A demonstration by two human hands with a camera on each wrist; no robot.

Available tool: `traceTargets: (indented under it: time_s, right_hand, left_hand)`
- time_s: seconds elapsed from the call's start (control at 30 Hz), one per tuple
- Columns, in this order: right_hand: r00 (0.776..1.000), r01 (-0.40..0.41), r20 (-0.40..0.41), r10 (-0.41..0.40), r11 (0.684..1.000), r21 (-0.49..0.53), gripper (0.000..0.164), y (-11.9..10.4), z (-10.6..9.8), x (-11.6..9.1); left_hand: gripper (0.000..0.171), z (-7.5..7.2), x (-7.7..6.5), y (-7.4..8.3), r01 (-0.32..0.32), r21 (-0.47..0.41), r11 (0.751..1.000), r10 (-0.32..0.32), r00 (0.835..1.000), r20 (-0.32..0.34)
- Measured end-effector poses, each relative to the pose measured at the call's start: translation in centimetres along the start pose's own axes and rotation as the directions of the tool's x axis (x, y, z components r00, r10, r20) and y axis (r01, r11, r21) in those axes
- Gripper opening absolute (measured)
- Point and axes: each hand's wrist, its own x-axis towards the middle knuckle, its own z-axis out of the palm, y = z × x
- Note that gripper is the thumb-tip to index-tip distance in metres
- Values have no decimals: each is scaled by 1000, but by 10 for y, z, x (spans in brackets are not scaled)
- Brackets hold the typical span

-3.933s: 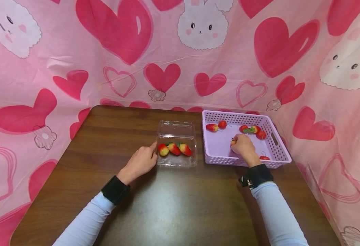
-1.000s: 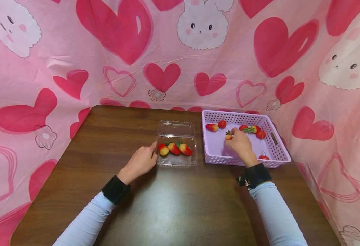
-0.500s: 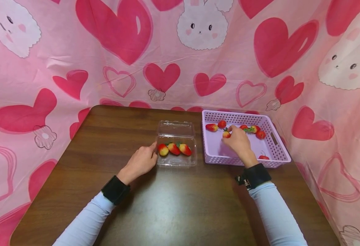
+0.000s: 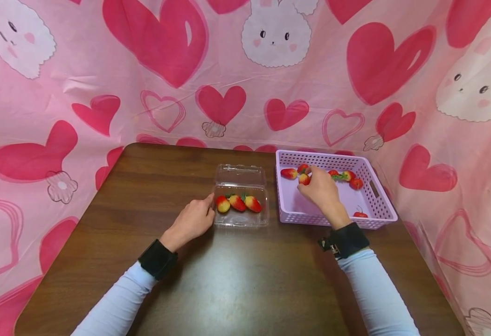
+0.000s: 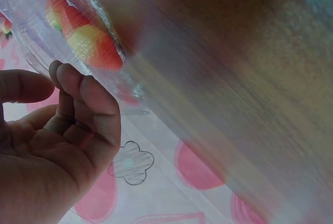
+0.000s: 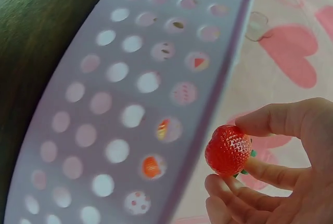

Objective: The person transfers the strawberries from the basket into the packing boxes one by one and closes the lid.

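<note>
My right hand (image 4: pixel 324 193) is inside the lilac basket (image 4: pixel 295 217) and pinches a strawberry (image 6: pixel 228 150) between thumb and fingers. In the right wrist view the fruit is held up above the basket's perforated wall. Several strawberries and cherries lie around that hand, among them a strawberry (image 4: pixel 288 173) in the back left corner. My left hand (image 4: pixel 190 218) touches the left side of a clear hinged container (image 4: pixel 241 222), fingers loosely bent in the left wrist view. Three strawberries (image 4: pixel 238 203) lie in a row inside, and the lid (image 4: pixel 240 176) is folded back.
The brown wooden table (image 4: pixel 228 284) has the container near its middle and the basket to the right. A red cherry (image 4: pixel 360 214) lies by the basket's front right corner. Behind the table hangs a pink cloth (image 4: pixel 237 140) printed with hearts and rabbits.
Within the basket, my right hand has moved left and towards the back with the strawberry, nearing the fruit in the back left corner. The left hand and the container have stayed put.
</note>
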Motion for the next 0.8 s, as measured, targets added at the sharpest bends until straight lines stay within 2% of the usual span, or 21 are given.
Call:
traceTargets:
  time_s: [0.27,0.43,0.8]
  right_hand:
    - [998,59,-21,-59,998,10,47,-17,-3,-4]
    - [992,114,-58,-114,993,-9,42,-25,3,-7]
    - [979,191,-68,-192,981,-16,43,-40,13,-12]
  left_hand:
    - [56,0,0,-1,0,-11,1000,0,1000,4]
    - [56,1,0,-2,-4,-6,1000,4,1000,0]
    - [55,0,0,-1,-20,7,1000,20,1000,-14]
